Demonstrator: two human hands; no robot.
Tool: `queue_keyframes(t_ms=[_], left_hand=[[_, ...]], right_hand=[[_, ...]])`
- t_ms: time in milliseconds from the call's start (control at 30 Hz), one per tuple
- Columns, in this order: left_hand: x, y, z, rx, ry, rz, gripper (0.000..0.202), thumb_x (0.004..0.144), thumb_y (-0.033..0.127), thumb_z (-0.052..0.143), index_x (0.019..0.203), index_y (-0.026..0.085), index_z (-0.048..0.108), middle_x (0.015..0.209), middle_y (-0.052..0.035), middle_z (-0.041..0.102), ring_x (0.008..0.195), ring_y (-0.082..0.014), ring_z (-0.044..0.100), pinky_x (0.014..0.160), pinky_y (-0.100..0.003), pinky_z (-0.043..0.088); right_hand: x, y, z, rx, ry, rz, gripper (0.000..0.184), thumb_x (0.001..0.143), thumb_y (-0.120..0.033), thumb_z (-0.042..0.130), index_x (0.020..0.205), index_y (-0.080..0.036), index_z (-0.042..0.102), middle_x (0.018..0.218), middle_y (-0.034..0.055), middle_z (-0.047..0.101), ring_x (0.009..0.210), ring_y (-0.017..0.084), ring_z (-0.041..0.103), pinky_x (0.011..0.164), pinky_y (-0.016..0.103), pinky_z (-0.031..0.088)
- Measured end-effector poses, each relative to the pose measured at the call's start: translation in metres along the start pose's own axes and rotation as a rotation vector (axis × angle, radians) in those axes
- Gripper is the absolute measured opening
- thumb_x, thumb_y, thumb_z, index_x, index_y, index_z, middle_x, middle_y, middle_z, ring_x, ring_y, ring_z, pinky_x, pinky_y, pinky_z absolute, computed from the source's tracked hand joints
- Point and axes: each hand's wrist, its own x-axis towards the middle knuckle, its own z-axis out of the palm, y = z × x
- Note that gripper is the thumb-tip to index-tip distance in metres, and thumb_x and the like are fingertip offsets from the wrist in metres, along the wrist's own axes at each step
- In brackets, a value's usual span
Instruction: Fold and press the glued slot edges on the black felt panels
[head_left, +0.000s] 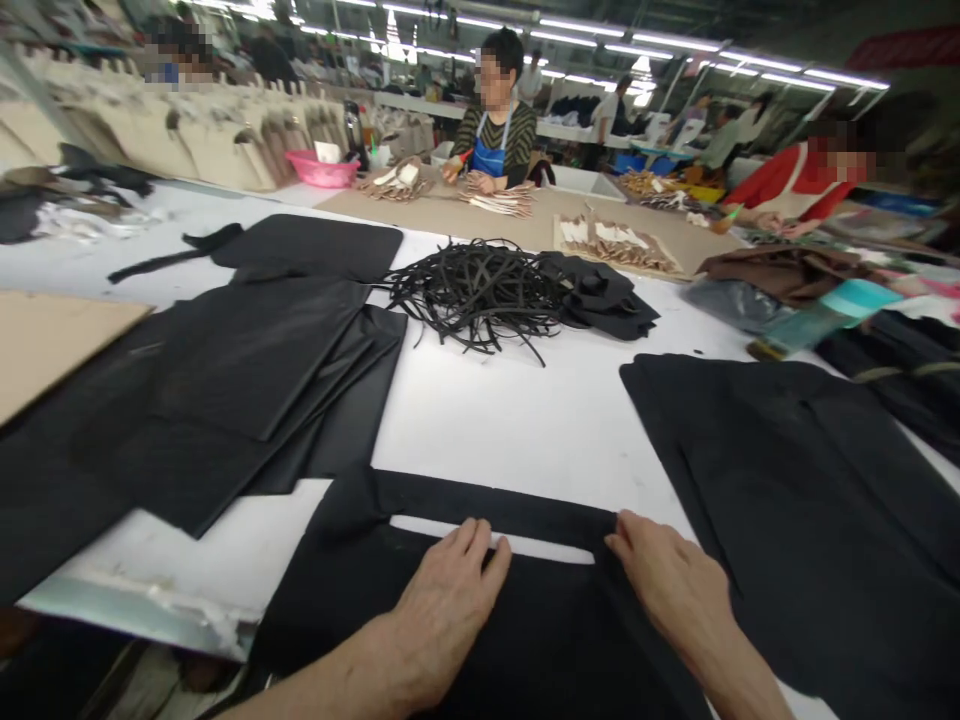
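Observation:
A black fabric panel [540, 630] with a long, narrow slot near its far edge lies in front of me. White tabletop shows through the slot. My left hand [450, 610] is closed at the slot's near edge, its fingers bent close together on the black material; what lies under the fingertips is hidden. At the panel's far right corner, my right hand [667, 570] pinches the edge between thumb and fingers. The strip beyond the slot is stretched fairly straight, and the material is bunched at its left end.
Stacked black panels [255, 350] lie left, with more black pieces [795, 470] right. Beyond is a tangle of thin black strips [480, 295]. A teal-lidded bottle [817, 320] lies at right. Across the table, a co-worker in a blue apron [491, 150] handles pieces near a pink basin [322, 170].

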Motion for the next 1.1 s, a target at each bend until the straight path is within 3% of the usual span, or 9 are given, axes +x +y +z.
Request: queue_keyframes(t_ms=[67, 167, 233, 400, 533, 700, 933, 1100], left_hand=[[-0.010, -0.001, 0.002, -0.062, 0.062, 0.057, 0.077, 0.068, 0.025, 0.066, 0.134, 0.008, 0.030, 0.138, -0.0204, 0.038, 0.126, -0.0314, 0.036, 0.102, -0.039, 0.040], [-0.030, -0.009, 0.004, -0.015, 0.273, 0.078, 0.043, 0.083, 0.016, 0.048, 0.126, 0.012, 0.043, 0.133, -0.0124, 0.048, 0.125, -0.0235, 0.039, 0.106, -0.034, 0.036], [-0.045, -0.020, 0.005, 0.057, 0.361, 0.057, 0.034, 0.086, 0.014, 0.041, 0.119, 0.012, 0.050, 0.126, -0.0114, 0.053, 0.120, -0.0226, 0.044, 0.104, -0.034, 0.039], [-0.078, -0.048, 0.014, 0.232, 0.377, -0.066, 0.039, 0.080, 0.004, 0.038, 0.116, 0.008, 0.052, 0.120, -0.0142, 0.058, 0.115, -0.0243, 0.050, 0.098, -0.036, 0.044], [-0.088, -0.053, 0.028, 0.281, 0.393, -0.124, 0.041, 0.078, 0.003, 0.038, 0.117, 0.008, 0.051, 0.118, -0.0148, 0.059, 0.112, -0.0249, 0.053, 0.095, -0.034, 0.047], [-0.089, -0.049, 0.037, 0.295, 0.424, -0.125, 0.041, 0.079, 0.005, 0.039, 0.119, 0.006, 0.049, 0.122, -0.0178, 0.056, 0.115, -0.0279, 0.051, 0.096, -0.036, 0.047], [-0.087, -0.049, 0.031, 0.318, 0.474, -0.120, 0.038, 0.078, 0.004, 0.036, 0.113, 0.006, 0.053, 0.114, -0.0168, 0.061, 0.110, -0.0281, 0.056, 0.092, -0.036, 0.050], [-0.085, -0.046, 0.032, 0.352, 0.522, -0.141, 0.038, 0.079, 0.003, 0.033, 0.109, 0.008, 0.055, 0.112, -0.0145, 0.063, 0.105, -0.0258, 0.059, 0.089, -0.034, 0.051]], right_hand=[[-0.008, -0.015, -0.002, 0.037, 0.039, -0.026, 0.017, 0.088, -0.032, 0.041, 0.079, -0.024, 0.054, 0.082, 0.0045, 0.067, 0.077, 0.024, 0.062, 0.060, 0.031, 0.032], [-0.022, -0.054, -0.009, 0.248, -0.017, -0.202, 0.020, 0.088, -0.033, 0.041, 0.072, -0.025, 0.050, 0.072, -0.0009, 0.063, 0.071, 0.019, 0.059, 0.060, 0.029, 0.032], [-0.028, -0.084, -0.014, 0.398, -0.079, -0.337, 0.019, 0.087, -0.031, 0.044, 0.070, -0.025, 0.050, 0.068, -0.0030, 0.060, 0.068, 0.016, 0.056, 0.060, 0.027, 0.032], [-0.020, -0.155, -0.016, 0.588, -0.098, -0.540, 0.011, 0.083, -0.023, 0.049, 0.072, -0.024, 0.054, 0.073, -0.0036, 0.061, 0.070, 0.013, 0.053, 0.063, 0.024, 0.033], [-0.004, -0.192, -0.007, 0.503, -0.149, -0.539, 0.012, 0.080, -0.021, 0.049, 0.073, -0.023, 0.058, 0.076, -0.0010, 0.065, 0.075, 0.014, 0.057, 0.067, 0.025, 0.035], [0.007, -0.208, 0.001, 0.411, -0.174, -0.482, 0.013, 0.080, -0.025, 0.050, 0.076, -0.023, 0.062, 0.077, 0.0020, 0.068, 0.075, 0.016, 0.059, 0.065, 0.026, 0.036], [0.011, -0.215, -0.006, 0.283, -0.209, -0.455, 0.011, 0.075, -0.028, 0.056, 0.075, -0.023, 0.066, 0.078, 0.0038, 0.070, 0.078, 0.019, 0.064, 0.065, 0.028, 0.039], [0.010, -0.219, -0.017, 0.168, -0.229, -0.448, 0.023, 0.077, -0.034, 0.058, 0.087, -0.016, 0.069, 0.093, 0.0147, 0.070, 0.089, 0.028, 0.065, 0.071, 0.034, 0.044]])
